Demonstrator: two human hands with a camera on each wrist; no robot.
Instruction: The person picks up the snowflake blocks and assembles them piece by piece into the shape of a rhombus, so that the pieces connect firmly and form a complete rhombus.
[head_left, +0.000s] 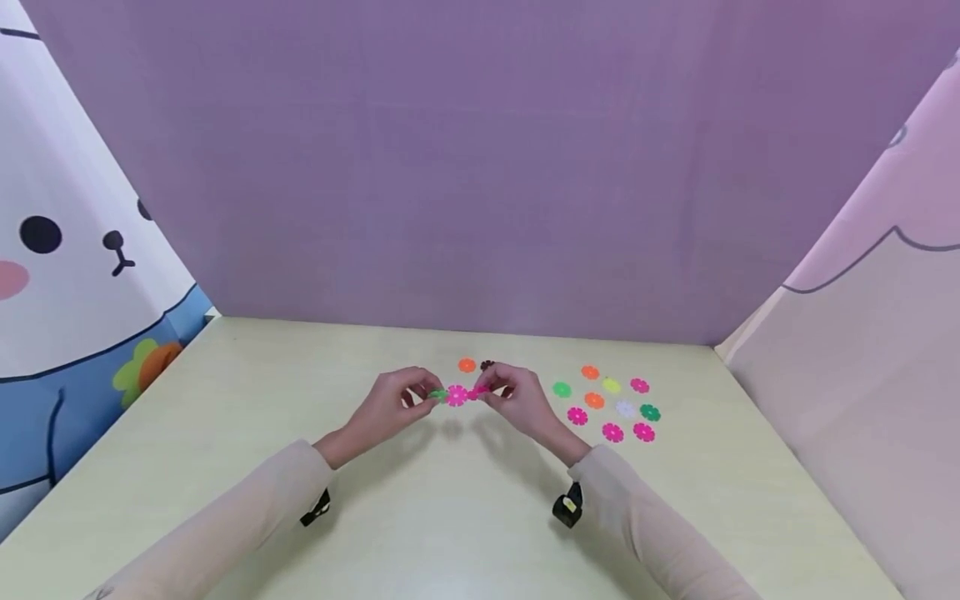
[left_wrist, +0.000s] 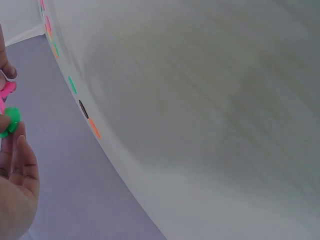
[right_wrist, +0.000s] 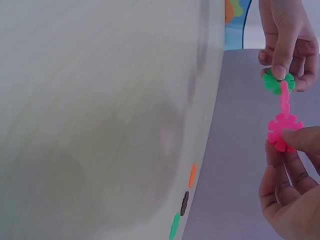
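Note:
My left hand pinches a green notched flower-shaped building disc between thumb and fingers. Opposite it, my right hand pinches a bright pink disc of the same kind. Between the two sits another pink disc, seen edge-on in the right wrist view and linking the green one with the held pink one in a short row. The row is held above the table, with shadows below. In the left wrist view the green disc shows at the left edge, partly covered by the thumb.
Just behind the hands lie a loose orange disc and a dark brown disc, partly hidden by the right hand. Several pink, orange, green, yellow and white discs are spread on the pale table to the right. A purple backdrop rises behind.

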